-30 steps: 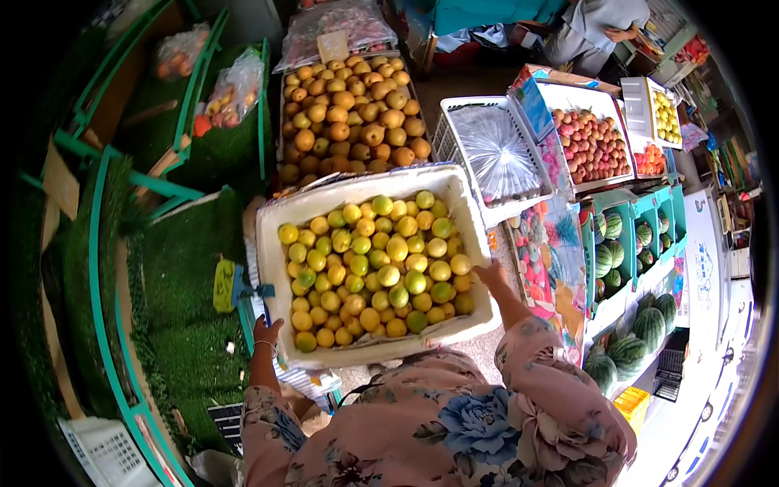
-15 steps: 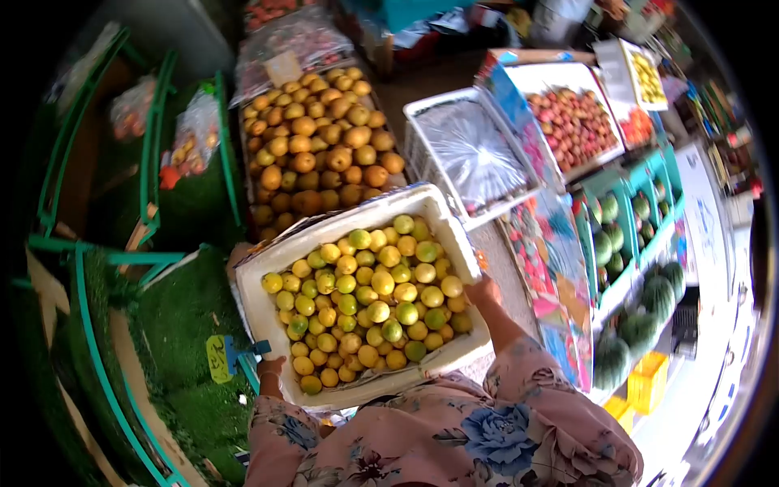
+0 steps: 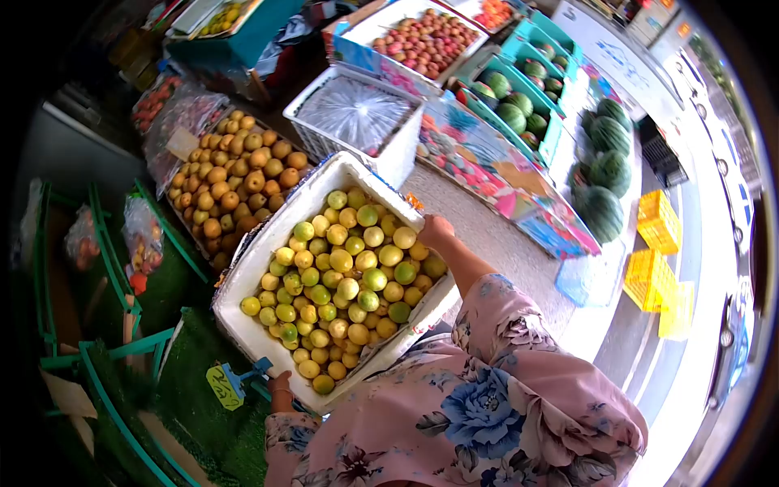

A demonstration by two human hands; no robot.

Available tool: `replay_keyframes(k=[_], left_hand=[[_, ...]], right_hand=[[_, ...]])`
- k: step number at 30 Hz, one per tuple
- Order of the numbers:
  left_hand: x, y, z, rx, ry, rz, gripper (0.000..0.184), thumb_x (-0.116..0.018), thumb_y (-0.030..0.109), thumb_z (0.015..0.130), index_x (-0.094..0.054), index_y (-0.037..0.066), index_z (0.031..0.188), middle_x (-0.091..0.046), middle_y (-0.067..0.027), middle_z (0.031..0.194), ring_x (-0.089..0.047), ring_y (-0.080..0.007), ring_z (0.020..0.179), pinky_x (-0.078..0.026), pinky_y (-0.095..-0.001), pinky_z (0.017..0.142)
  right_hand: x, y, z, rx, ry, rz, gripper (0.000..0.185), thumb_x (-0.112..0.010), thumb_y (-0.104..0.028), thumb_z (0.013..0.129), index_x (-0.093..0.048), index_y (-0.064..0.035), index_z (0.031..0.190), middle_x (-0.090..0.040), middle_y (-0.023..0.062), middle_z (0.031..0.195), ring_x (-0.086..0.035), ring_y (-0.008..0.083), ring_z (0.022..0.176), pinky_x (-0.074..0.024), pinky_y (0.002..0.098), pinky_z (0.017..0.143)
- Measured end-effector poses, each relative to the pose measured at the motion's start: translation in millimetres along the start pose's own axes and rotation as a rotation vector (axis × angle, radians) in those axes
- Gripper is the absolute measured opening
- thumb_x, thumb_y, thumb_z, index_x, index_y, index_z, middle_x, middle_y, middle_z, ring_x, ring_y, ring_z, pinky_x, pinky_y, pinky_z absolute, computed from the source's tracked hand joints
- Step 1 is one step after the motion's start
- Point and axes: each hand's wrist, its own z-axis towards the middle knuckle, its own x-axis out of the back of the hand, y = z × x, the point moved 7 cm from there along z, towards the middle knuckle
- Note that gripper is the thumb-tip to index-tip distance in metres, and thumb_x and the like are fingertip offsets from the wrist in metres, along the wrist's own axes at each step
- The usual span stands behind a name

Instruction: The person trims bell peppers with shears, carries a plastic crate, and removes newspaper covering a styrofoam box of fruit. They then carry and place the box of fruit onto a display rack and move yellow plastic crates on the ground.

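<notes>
A white foam box of round yellow and green fruits is held in front of my floral pink shirt. My right hand grips its right rim, with the fingers partly hidden by the wall. At the near left corner, my left hand is closed on the box's side, and its fingers are mostly out of sight. A blue clip with a yellow handwritten tag is beside my left hand. Just beyond the box is a crate of brown round fruits.
A white crate covered with clear plastic stands ahead. To its right are a box of reddish fruits, teal crates of small watermelons and large watermelons. Yellow crates stand farther right. Green rails run along the left.
My view has turned to the right, so the stall appears shifted left and the street shows more. The box has turned with me, still in both hands.
</notes>
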Motion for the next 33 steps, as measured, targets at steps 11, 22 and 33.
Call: replay_keyframes(k=[11,22,33], left_hand=[[-63.4,35.8,-24.5,-0.497,-0.439,0.083,0.052,-0.063,0.001,0.056,-0.043,-0.005,0.105,-0.052,-0.0129,0.098,-0.051,-0.0228,0.084,-0.041,-0.0337,0.074],[-219.5,119.6,-233.5,-0.965,-0.642,0.419,0.043,-0.063,0.002,0.056,-0.049,-0.005,0.096,-0.055,-0.0117,0.090,-0.054,-0.0222,0.077,-0.042,-0.0308,0.071],[-429.8,8.9,-572.7,-1.493,-0.785,0.792,0.036,-0.065,0.013,0.054,-0.056,-0.004,0.085,-0.058,-0.0171,0.083,-0.057,-0.0280,0.075,-0.043,-0.0336,0.069]], right_hand=[[1.8,178.0,-201.8,-0.352,0.223,0.228,0.029,-0.049,-0.016,0.064,-0.054,-0.0061,0.091,-0.056,0.0159,0.089,-0.053,0.0307,0.085,-0.0427,0.0362,0.074],[-33.9,405.3,-380.2,-0.673,0.518,0.590,0.037,-0.053,-0.018,0.056,-0.056,-0.0037,0.089,-0.057,0.0204,0.081,-0.055,0.0337,0.076,-0.0431,0.0379,0.070],[-43.5,668.9,-602.4,-1.110,0.784,0.775,0.032,-0.057,-0.014,0.055,-0.057,0.0021,0.083,-0.058,0.0185,0.070,-0.057,0.0283,0.064,-0.0440,0.0345,0.059]])
